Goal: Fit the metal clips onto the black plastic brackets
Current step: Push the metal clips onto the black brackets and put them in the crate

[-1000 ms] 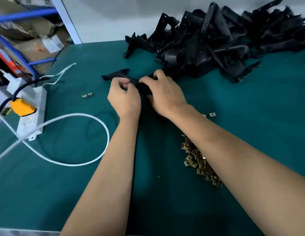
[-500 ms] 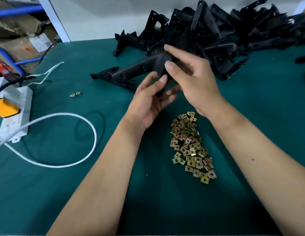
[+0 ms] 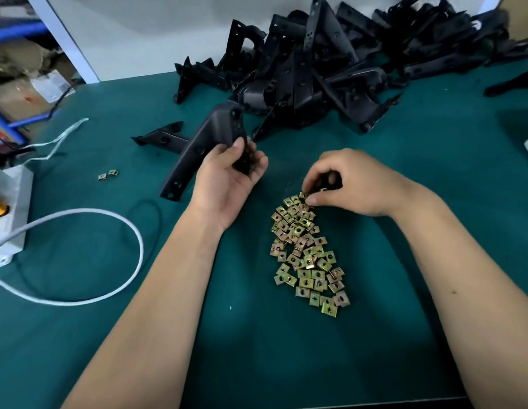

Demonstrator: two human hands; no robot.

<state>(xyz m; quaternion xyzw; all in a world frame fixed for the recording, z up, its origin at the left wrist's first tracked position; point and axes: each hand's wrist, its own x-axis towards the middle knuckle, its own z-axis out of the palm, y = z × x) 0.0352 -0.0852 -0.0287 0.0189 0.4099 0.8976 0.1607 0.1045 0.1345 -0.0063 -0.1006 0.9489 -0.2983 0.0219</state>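
Note:
My left hand (image 3: 227, 178), palm up, grips one end of a black plastic bracket (image 3: 209, 137), which angles up and to the left above the green table. My right hand (image 3: 351, 181) reaches down to the top of a heap of brass-coloured metal clips (image 3: 307, 252), and its thumb and fingertips pinch a clip (image 3: 305, 199) at the heap's far edge. A second black bracket (image 3: 162, 138) lies flat on the table behind the held one. A large pile of black brackets (image 3: 330, 63) fills the far side of the table.
Two loose clips (image 3: 108, 174) lie on the left of the green table (image 3: 286, 349). A white power strip (image 3: 6, 214) with a yellow plug and a looping white cable (image 3: 109, 219) sit at the left edge. Shelving and cardboard boxes stand beyond the left edge.
My right hand let go of the bracket and dropped to the clip heap. My left hand now holds the bracket alone, and the bracket has tilted more upright.

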